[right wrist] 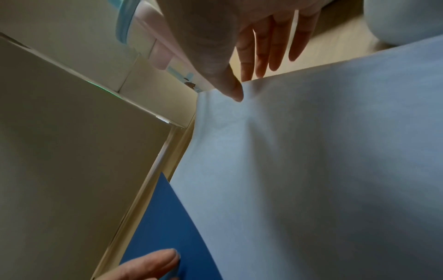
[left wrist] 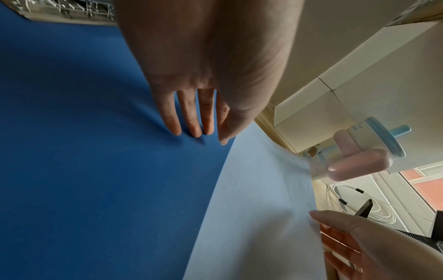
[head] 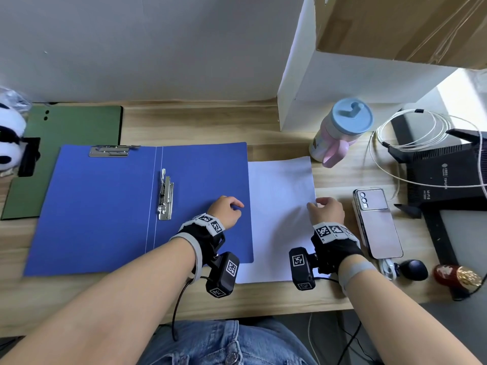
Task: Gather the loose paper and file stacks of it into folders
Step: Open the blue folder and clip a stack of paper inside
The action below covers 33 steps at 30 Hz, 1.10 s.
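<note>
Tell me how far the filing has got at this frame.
Done: the blue folder lies open on the wooden desk, its metal spine clip bare. In hand: the left hand presses the folder's right flap while the right hand pinches the right edge of the white paper beside it. Left: moving that paper into the folder, clipping it and closing; the dark green folder at the far left shows no paper.

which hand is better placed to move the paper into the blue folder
Right, most likely. The right hand has its thumb on the edge of the paper, with its fingers just past that edge. The left hand rests straight-fingered on the folder and can steady it.
</note>
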Each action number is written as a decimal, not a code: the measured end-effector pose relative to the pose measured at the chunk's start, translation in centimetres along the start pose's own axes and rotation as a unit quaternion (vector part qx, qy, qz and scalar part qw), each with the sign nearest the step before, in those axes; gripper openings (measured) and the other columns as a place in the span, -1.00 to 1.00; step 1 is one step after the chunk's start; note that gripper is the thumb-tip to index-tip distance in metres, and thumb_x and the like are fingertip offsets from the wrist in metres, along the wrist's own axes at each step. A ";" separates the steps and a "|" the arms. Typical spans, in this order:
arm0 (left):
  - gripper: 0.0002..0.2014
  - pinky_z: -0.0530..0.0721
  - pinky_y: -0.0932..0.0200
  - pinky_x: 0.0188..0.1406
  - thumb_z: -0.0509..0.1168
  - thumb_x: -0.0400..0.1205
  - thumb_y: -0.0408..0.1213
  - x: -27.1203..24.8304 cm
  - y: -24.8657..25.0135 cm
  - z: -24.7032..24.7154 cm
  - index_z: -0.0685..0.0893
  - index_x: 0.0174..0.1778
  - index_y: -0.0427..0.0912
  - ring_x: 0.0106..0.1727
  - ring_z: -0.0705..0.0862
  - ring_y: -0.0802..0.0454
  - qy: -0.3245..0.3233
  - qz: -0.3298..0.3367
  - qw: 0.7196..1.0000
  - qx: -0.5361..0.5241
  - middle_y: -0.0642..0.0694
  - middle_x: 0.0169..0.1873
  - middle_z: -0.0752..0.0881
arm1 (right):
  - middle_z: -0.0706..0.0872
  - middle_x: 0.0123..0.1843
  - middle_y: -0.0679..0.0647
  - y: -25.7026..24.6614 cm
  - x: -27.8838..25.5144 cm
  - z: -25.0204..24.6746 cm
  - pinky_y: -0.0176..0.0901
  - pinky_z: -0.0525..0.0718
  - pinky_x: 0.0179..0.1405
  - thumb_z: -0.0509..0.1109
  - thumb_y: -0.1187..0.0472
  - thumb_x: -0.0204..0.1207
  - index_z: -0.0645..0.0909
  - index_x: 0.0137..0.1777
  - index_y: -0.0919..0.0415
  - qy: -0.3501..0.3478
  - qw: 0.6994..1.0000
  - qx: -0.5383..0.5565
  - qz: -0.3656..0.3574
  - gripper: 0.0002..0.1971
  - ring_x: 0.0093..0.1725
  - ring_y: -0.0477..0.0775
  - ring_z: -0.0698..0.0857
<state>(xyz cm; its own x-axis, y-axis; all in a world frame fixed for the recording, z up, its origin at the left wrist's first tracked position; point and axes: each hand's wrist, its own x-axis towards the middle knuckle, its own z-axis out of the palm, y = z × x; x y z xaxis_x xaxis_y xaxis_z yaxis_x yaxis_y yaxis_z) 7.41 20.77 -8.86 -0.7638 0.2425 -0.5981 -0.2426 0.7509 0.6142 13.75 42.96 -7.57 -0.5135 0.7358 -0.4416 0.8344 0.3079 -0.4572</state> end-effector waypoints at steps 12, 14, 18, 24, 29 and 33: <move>-0.71 0.58 0.17 0.01 0.23 0.61 -0.39 -0.2 -0.2 -0.9 0.65 0.24 -0.21 0.06 0.64 -0.08 -0.007 -0.025 0.998 -0.059 -0.19 0.23 0.65 | 0.66 -0.05 0.36 -2.1 -2.4 -2.3 -0.06 0.42 -0.14 0.12 0.32 0.59 0.59 0.11 0.25 0.044 0.996 0.020 -0.077 -0.77 0.06 0.41 0.64; -0.67 0.56 0.13 0.14 0.28 0.62 -0.33 -0.4 0.3 -1.6 0.59 0.32 -0.22 0.21 0.61 -0.03 -0.005 -0.027 0.993 -0.114 -0.20 0.32 0.62 | 0.68 0.04 0.43 -3.0 -2.8 -3.4 0.02 0.48 -0.11 0.09 0.30 0.62 0.56 0.14 0.26 0.103 0.988 0.038 -0.106 -0.77 0.06 0.47 0.63; -0.44 0.56 0.15 0.13 0.39 0.57 -0.11 -1.2 2.5 -3.8 0.41 0.48 -0.09 0.27 0.60 0.03 -0.031 -0.012 0.971 -0.236 -0.11 0.39 0.56 | 0.66 -0.05 0.42 -5.1 -3.1 -5.2 -0.10 0.37 -0.16 0.07 0.27 0.58 0.54 0.16 0.31 0.159 0.961 0.164 -0.157 -0.72 -0.05 0.37 0.62; -0.57 0.62 0.06 0.23 0.43 0.49 -0.51 -2.5 5.8 -9.4 0.57 0.27 -0.24 0.06 0.70 -0.06 -0.007 0.093 0.929 -0.359 -0.21 0.16 0.71 | 0.62 0.07 0.18 -9.8 -4.8 -3.7 -0.03 0.49 0.22 0.21 0.07 0.39 0.66 -0.04 -0.12 0.047 0.899 0.360 -0.243 -0.77 0.15 0.08 0.49; -0.77 0.65 0.08 0.21 0.48 0.44 -0.53 -2.8 2.8 -13.8 0.73 -0.25 -0.06 -0.14 0.72 0.09 0.077 0.087 0.929 -0.351 0.22 -0.41 0.80 | 0.78 -0.16 -0.12 -11.8 -7.7 -1.9 -0.44 0.65 -0.07 0.38 0.25 0.55 0.66 -0.07 0.11 -0.076 0.873 0.424 -0.230 -0.95 -0.17 -0.33 0.69; -0.75 0.58 0.13 0.14 0.46 0.45 -0.55 -3.7 -0.3 -13.9 0.70 -0.11 -0.10 -0.10 0.70 0.14 0.061 0.060 0.938 -0.336 0.07 -0.19 0.76 | 0.76 -0.26 -0.10 -10.9 -8.4 0.9 -0.50 0.61 -0.24 0.39 0.35 0.52 0.64 -0.20 0.14 -0.153 0.889 0.384 -0.194 -0.88 -0.38 -0.45 0.67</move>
<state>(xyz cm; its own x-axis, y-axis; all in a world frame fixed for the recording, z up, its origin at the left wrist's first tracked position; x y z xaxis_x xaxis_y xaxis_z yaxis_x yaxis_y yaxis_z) 1.98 11.14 0.26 -0.8624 0.1972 -0.4663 -0.4421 0.1554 0.8834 8.82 32.90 0.40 -0.8618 0.4290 -0.2706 0.2588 -0.0870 -0.9620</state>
